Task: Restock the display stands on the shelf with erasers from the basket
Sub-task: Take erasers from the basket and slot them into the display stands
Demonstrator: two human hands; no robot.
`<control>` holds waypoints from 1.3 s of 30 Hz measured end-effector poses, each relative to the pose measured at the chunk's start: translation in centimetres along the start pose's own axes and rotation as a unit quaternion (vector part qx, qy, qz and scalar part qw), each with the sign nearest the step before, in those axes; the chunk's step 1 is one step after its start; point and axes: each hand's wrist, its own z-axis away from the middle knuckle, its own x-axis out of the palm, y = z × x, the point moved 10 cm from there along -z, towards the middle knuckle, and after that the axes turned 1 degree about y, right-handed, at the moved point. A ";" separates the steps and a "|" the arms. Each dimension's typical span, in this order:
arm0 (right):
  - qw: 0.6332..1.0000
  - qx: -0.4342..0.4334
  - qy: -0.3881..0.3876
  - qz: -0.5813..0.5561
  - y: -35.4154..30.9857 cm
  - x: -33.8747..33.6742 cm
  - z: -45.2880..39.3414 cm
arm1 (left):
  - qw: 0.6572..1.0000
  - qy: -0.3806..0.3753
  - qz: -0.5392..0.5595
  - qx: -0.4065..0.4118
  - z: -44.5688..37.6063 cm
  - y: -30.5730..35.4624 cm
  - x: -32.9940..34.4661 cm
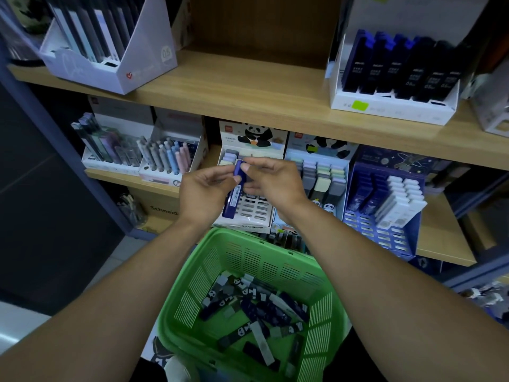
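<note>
1. Blue-sleeved eraser (233, 190) is held up in front of the lower shelf (440, 244), not yet in any slot. It stands roughly upright, barcode side toward the camera.
2. Left hand (205, 195) has fingers curled round the eraser's lower and middle part. Right hand (271, 183) pinches its top end with thumb and forefinger. Both are gripping it.
3. Directly behind the hands: white panda display stand (248, 213), pastel erasers in its back rows, many front slots bare.
4. To its right, second panda stand (321, 177) looks mostly stocked. At the shelf's right end, blue display stand (385, 216) holds a few blue erasers and two columns of white ones; lower rows are bare.
5. Green basket (275, 260) sits below the shelf's front edge, with a loose pile of panda and blue-sleeve erasers (256, 312) on its floor.
6. Judgement: early-to-mid task. Lots of slots open, plenty of stock left. The blue sleeve likely belongs in the blue stand, but I cannot tell its target.
</note>
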 end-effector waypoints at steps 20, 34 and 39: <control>0.994 -0.044 0.035 0.091 -3.1 -7.7 2.4 | 0.995 -0.097 0.013 -0.015 1.8 1.0 7.4; 0.907 -0.142 0.108 0.381 -5.6 -20.4 6.8 | 0.943 -0.320 -0.079 0.049 7.3 1.4 20.7; 0.888 -0.142 0.114 0.422 -4.6 -21.3 6.7 | 0.911 -0.356 -0.179 0.108 8.0 0.1 22.7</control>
